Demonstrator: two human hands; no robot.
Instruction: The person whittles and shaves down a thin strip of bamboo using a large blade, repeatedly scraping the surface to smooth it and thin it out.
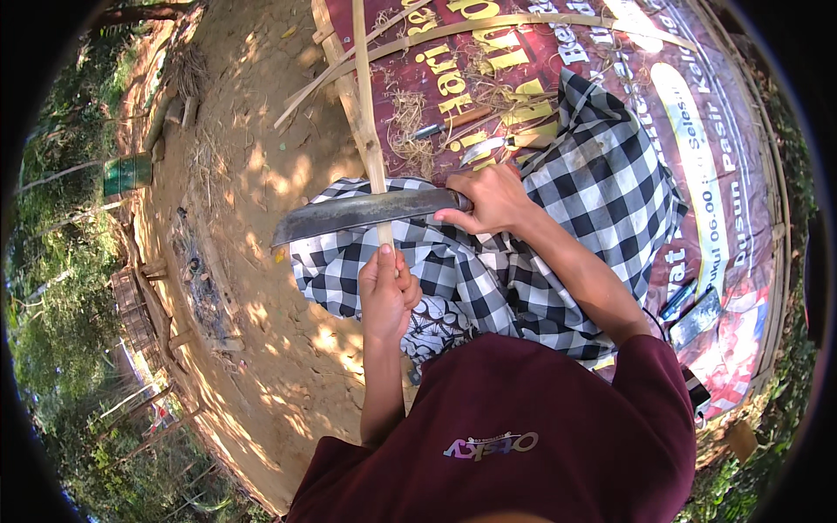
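Note:
My left hand [386, 292] is closed round the near end of a long, pale bamboo strip [364, 105], which runs away from me toward the top of the view. In my right hand [495, 199] is the handle of a machete [353, 214]. Its broad dark blade lies crosswise over the strip, a little beyond my left fingers, with the tip toward the left. Beneath both hands a black-and-white checked cloth [584, 187] covers my lap. Just past my right hand lies a knife [527, 140] with a pale handle. Beside it is a slim tool [466, 117] with a brown handle.
A maroon printed banner [602, 61] covers the seat, with curly shavings [410, 113] scattered on it. Another long strip [523, 17] curves across the top. A phone [697, 318] lies at the right. Bare earth [253, 157] stretches along the left, with a charred patch [196, 270].

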